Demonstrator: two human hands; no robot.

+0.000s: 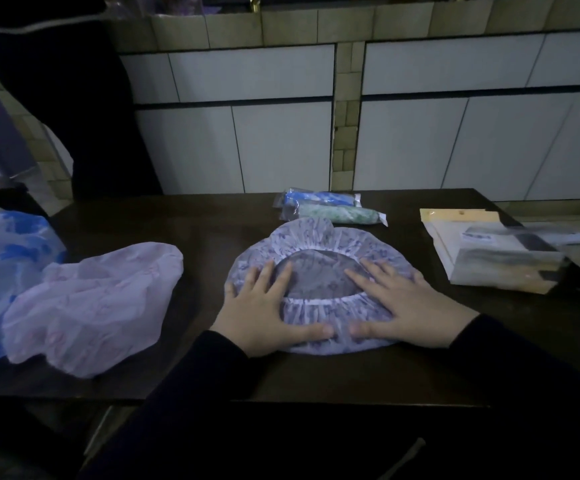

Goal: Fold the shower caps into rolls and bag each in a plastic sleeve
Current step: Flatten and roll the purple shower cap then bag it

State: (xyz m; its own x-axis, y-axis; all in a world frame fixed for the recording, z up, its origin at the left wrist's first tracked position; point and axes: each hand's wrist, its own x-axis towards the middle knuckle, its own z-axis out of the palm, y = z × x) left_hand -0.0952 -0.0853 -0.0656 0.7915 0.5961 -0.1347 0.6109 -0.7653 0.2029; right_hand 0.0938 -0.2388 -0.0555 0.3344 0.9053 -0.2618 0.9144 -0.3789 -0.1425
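A pale purple patterned shower cap lies flat on the dark table, opening up, its white elastic rim showing. My left hand presses flat on the cap's left side, fingers spread. My right hand presses flat on its right side, thumbs pointing toward each other at the near edge. Behind the cap lie two bagged rolls: a blue one and a green one, each in a clear sleeve. A pink cap and a blue-printed cap lie loose at the left.
A stack of clear plastic sleeves with a yellow card header sits at the table's right. A person in dark clothing stands at the back left. White tiled cabinets run behind the table.
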